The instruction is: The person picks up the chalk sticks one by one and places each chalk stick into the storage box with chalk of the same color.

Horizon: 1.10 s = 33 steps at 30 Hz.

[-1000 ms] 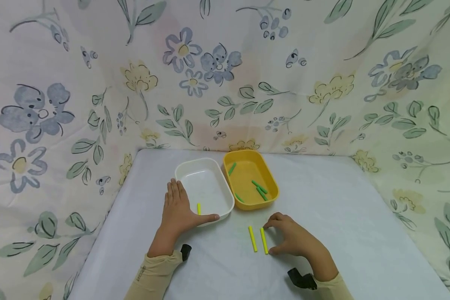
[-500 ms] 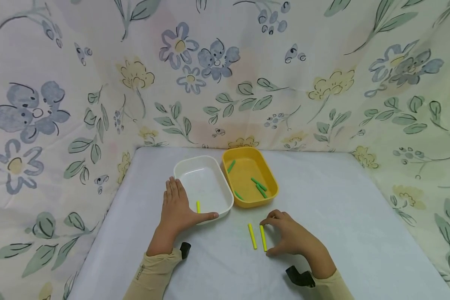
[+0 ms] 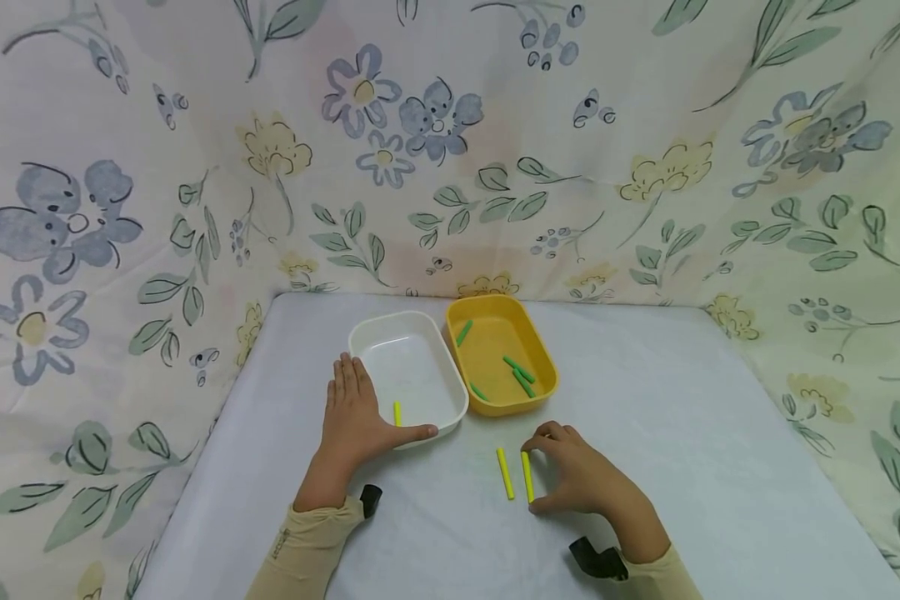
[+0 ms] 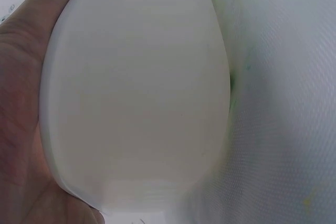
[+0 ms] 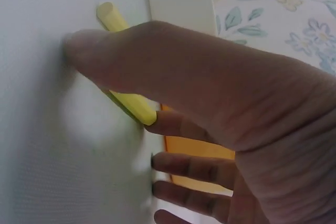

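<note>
Right hand (image 3: 583, 479): I grasp the outer yellow stick (image 3: 527, 479) end to end, thumb at its near end, fingertip at its far end.
Outer yellow stick: on the bench (image 3: 645, 400), on the near side of the orange tray (image 3: 487, 350); whether it is clear of the surface, I cannot tell.
Inner yellow stick (image 3: 505, 475): lies just beside the outer one, roughly parallel, apart from it.
Left hand (image 3: 354, 425): not grasping; my fingers lie straight along the left side of the white tray (image 3: 408, 358), thumb extended along its near rim, probably as a brace.
White tray: contains one yellow stick (image 3: 397, 414), its near end hidden by my left thumb.
Orange tray: stands right beside the white tray; contains four green sticks (image 3: 520, 369).
Step in hand: in my judgement, pick-up of the outer yellow stick, within a sort by colour.
Next move: likely calls for even pressure on both ends, a straight lift, then transfer leftward over the white tray's near rim, clear of my left thumb.
</note>
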{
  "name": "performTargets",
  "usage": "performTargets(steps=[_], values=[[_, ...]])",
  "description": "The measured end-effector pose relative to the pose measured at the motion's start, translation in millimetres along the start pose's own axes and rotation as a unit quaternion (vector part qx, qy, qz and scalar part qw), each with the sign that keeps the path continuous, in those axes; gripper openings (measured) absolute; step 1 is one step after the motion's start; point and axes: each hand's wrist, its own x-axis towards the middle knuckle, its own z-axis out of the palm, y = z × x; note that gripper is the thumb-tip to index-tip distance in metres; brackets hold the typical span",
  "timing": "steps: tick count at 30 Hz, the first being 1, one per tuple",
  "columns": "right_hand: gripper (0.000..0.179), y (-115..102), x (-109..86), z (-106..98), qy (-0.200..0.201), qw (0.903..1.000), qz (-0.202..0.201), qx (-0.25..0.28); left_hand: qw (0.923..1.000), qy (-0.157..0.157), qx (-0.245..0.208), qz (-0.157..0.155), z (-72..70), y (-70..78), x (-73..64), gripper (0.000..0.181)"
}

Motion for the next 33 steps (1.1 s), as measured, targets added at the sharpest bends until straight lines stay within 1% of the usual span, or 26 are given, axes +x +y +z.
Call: performTargets(steps=[7, 13, 16, 20, 26, 33], values=[[0.07, -1, 1.7, -4, 0.003, 0.9992, -0.037, 0.014, 1.0, 0.007, 0.003, 0.004, 0.5, -1.5, -0.1, 0.164], [0.073, -7, 5.2, -7, 0.011, 0.9992, -0.032, 0.023, 1.0, 0.005, 0.002, 0.002, 1.0, -1.7, 0.1, 0.164], [0.077, -11, 6.4, -8, 0.026, 0.9987, -0.032, 0.03, 1.0, 0.006, 0.0, 0.003, 0.3, -1.7, -0.2, 0.165], [0.079, -15, 7.1, -10, 0.051, 0.9969, -0.042, 0.041, 1.0, 0.006, 0.002, 0.004, -1.6, -1.0, -1.0, 0.165], [0.073, -20, 7.7, -12, 0.082, 0.9931, -0.059, 0.059, 1.0, 0.004, 0.001, 0.005, -2.8, -0.6, -2.0, 0.165], [0.072, -23, 12.6, -14, 0.119, 0.9868, -0.084, 0.071, 0.9999, 0.009, -0.004, 0.007, -0.9, -1.4, -2.8, 0.164]])
